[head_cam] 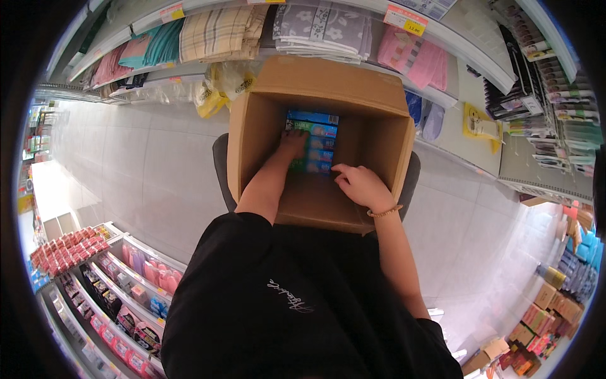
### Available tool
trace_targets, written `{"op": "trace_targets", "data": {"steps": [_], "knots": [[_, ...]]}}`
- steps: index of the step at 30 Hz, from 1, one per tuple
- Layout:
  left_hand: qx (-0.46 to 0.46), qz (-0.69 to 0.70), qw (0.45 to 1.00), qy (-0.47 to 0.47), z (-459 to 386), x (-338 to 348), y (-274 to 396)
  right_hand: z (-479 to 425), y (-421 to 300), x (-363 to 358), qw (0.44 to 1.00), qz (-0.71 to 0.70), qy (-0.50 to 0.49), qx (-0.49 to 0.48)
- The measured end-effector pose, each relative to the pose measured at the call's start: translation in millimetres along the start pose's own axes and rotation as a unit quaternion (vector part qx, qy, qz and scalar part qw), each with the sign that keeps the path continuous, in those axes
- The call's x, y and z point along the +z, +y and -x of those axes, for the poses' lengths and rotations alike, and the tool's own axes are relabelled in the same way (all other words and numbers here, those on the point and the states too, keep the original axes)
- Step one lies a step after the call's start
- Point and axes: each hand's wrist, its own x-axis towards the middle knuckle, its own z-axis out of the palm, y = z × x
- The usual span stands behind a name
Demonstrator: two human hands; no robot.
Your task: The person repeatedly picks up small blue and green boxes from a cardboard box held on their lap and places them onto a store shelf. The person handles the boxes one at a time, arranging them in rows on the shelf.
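Note:
A deep, open cardboard box (331,76) stands in front of me. Inside it, towards the far left of its floor, several blue and green Darlie toothpaste boxes (322,143) lie in a column, one beyond another. My left hand (296,142) reaches down onto the left ends of these boxes; shadow and blur hide whether its fingers grip one. My right hand (358,184), with a beaded bracelet (384,211) at the wrist, hovers over the right part of the cardboard box. Its index finger points left beside the nearest toothpaste box, and nothing is held in it.
Beneath the cardboard box is a dark seat (221,161). Shelves beyond hold folded grey towels (322,31) and pink towels (412,57). A yellow plastic bag (211,102) hangs at the box's far left. Racks of goods (137,293) stand at lower left, cartons (544,303) at lower right.

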Motion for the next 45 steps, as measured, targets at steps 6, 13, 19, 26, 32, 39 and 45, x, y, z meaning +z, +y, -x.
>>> {"op": "trace_targets", "data": {"steps": [6,13,19,26,32,39,45], "knots": [[0.008,-0.109,0.984,0.142,-3,20,-6,-2,-2,-1,1.000,-0.024,0.016,0.006],[-0.006,-0.007,1.000,0.014,12,-16,4,2,-4,-1,1.000,-0.020,-0.010,0.010],[0.026,0.022,0.997,-0.067,71,-150,58,-2,-6,-6,0.988,0.000,0.149,-0.029],[0.212,0.335,0.917,0.039,158,-212,28,-2,-28,-29,0.946,0.091,0.304,-0.060],[0.149,0.568,0.808,0.050,209,-227,20,3,-48,-66,0.930,0.006,0.327,-0.168],[0.117,0.752,0.632,0.147,215,-224,49,16,-50,-91,0.898,0.030,0.411,-0.155],[0.205,0.646,0.681,0.277,224,-260,108,38,-66,-107,0.876,0.085,0.451,-0.147]]}}
